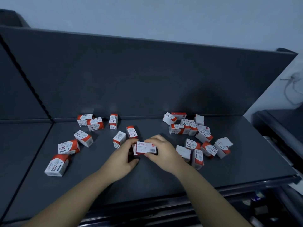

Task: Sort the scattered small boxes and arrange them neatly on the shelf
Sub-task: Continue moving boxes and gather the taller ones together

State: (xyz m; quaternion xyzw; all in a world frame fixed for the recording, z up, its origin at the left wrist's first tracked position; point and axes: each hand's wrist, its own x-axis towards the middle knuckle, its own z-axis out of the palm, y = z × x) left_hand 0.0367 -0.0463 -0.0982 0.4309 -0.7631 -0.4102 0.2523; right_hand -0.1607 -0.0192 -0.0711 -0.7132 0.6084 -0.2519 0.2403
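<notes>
Several small red-and-white paper-clip boxes lie scattered on a dark grey shelf point(147, 181). At the middle, my right hand point(161, 150) pinches a box point(146, 148) with its barcode side up. My left hand point(125, 156) curls round a second box point(134, 149) right beside it, mostly hidden by the fingers. A loose group of boxes point(68, 147) lies at the left and a denser heap of boxes point(196, 136) at the right. Two boxes point(132, 132) stand just behind my hands.
The shelf has an upright dark back panel point(147, 76) and a neighbouring shelf section point(21, 145) at the left. A lower shelf with bottles point(259, 205) shows at the bottom right. A dark ledge point(282, 125) and a cable on the wall point(293, 89) are at the right.
</notes>
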